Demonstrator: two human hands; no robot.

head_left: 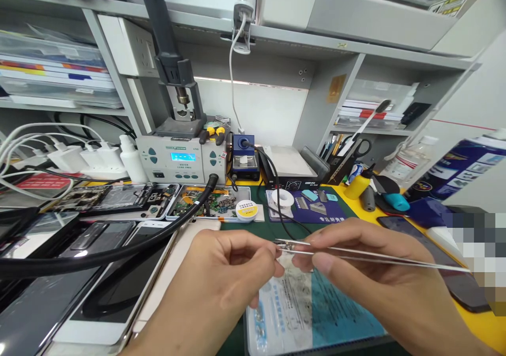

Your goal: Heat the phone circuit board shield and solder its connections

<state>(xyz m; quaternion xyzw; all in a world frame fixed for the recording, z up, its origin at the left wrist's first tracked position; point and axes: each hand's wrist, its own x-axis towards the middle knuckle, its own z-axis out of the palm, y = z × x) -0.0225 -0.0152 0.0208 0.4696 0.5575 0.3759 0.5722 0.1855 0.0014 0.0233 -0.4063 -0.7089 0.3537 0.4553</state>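
My left hand [233, 271] pinches a small electronic part [282, 246] between thumb and fingertips; most of it is hidden, so I cannot make out its exact kind. Across from it, my right hand [367, 271] grips a pair of metal tweezers [395, 261], with the tips reaching to the small part. Whether the tips squeeze the part or only lie along its sides, I cannot tell. Both hands hover over a blue and white printed mat [292, 308] that is scuffed and stained.
At the back stands a hot-air rework station [182, 158], its black hose [174, 224] running across several phones [118, 282]. A tray of circuit boards [213, 203], a round yellow-labelled tin [245, 211] and a solder spool [280, 198] lie beyond my hands. A dark phone [446, 277] lies right.
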